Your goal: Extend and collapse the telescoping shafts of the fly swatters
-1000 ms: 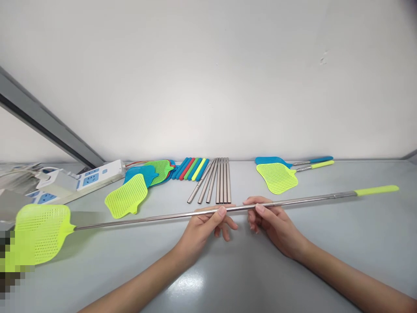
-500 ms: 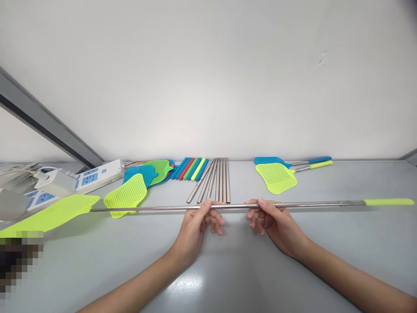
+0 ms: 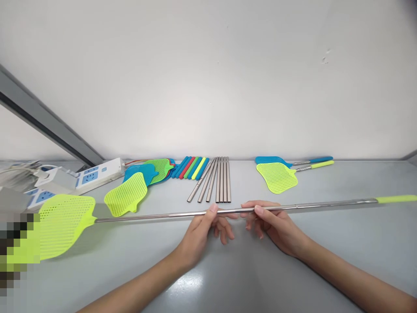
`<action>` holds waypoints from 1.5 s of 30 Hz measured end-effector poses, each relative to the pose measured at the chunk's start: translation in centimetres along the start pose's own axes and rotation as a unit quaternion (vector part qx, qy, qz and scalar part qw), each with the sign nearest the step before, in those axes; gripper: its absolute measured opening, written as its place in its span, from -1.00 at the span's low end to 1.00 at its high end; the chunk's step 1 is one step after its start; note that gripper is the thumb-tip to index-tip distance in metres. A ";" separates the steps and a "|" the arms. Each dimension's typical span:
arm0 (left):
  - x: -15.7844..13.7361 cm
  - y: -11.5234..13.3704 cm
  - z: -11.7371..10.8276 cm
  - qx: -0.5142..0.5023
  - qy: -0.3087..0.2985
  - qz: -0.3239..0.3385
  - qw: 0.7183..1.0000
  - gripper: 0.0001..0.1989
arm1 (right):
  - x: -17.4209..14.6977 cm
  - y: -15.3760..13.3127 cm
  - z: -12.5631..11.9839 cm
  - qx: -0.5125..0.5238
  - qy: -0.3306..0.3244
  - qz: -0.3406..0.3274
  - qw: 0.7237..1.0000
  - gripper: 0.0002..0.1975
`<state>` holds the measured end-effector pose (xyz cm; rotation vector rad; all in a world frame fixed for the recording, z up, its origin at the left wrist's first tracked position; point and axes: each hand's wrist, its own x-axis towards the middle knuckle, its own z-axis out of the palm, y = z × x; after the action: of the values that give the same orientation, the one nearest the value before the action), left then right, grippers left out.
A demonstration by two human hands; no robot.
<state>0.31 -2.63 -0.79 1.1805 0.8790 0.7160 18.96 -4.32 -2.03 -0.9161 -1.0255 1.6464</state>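
Note:
Both hands hold a long telescopic fly swatter (image 3: 182,214) level above the grey table, its metal rod stretched out. My left hand (image 3: 203,232) pinches the rod near its middle between thumb and index finger, the other fingers curled loosely below. Close by on the right, my right hand (image 3: 272,224) grips the same rod in a like way. The swatter's yellow-green perforated head (image 3: 67,224) is at the far left, partly covered by a pixelated patch. Its yellow-green grip (image 3: 395,199) reaches the right edge of the view.
Behind the rod lie loose swatter heads (image 3: 126,194), coloured handle grips (image 3: 190,168) and several metal tubes (image 3: 223,182). Two swatters, one yellow-green (image 3: 276,178) and one blue (image 3: 272,161), lie at back right. Power strips (image 3: 97,176) with cables are at the left, by a grey post (image 3: 48,115).
The swatter's head has turned its flat face more into view, and the rod now tilts, lower at left. The grip has shifted right. My hands have moved slightly closer together.

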 end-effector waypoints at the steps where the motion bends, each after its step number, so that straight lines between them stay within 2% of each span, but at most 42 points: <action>1: 0.0 0.0 0.1 0.019 -0.009 -0.002 1.000 -0.53 | 0.0 0.0 0.0 -0.012 -0.012 -0.003 1.000 -0.77; 4: -0.1 0.0 0.1 0.032 -0.006 0.000 0.999 -0.56 | 0.0 0.0 0.0 -0.029 -0.023 -0.003 0.999 -0.78; 9: 0.1 0.0 0.1 -0.004 0.014 0.009 1.000 -0.60 | 0.0 -0.1 0.0 -0.019 -0.006 0.012 1.000 -0.77; 15: 0.3 0.1 0.0 -0.035 0.051 0.027 0.998 -0.65 | 0.2 -0.3 -0.1 0.056 0.037 0.028 0.997 -0.79; 22: 0.5 0.1 -0.3 -0.116 0.110 0.031 0.987 -0.76 | 0.3 -0.6 -0.1 0.119 0.089 0.053 0.988 -0.83; 41: 0.5 0.1 -0.3 -0.131 0.101 0.055 0.985 -0.88 | 0.4 -0.8 0.3 0.113 0.077 0.046 0.990 -0.84; 45: 0.5 -0.1 -0.4 -0.114 0.078 0.055 0.989 -0.86 | 0.4 -0.7 0.2 0.104 0.069 0.027 0.992 -0.82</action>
<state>0.24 -2.03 -1.00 0.9849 0.8405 0.9826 18.88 -3.88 -1.33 -0.9105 -0.7255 1.6747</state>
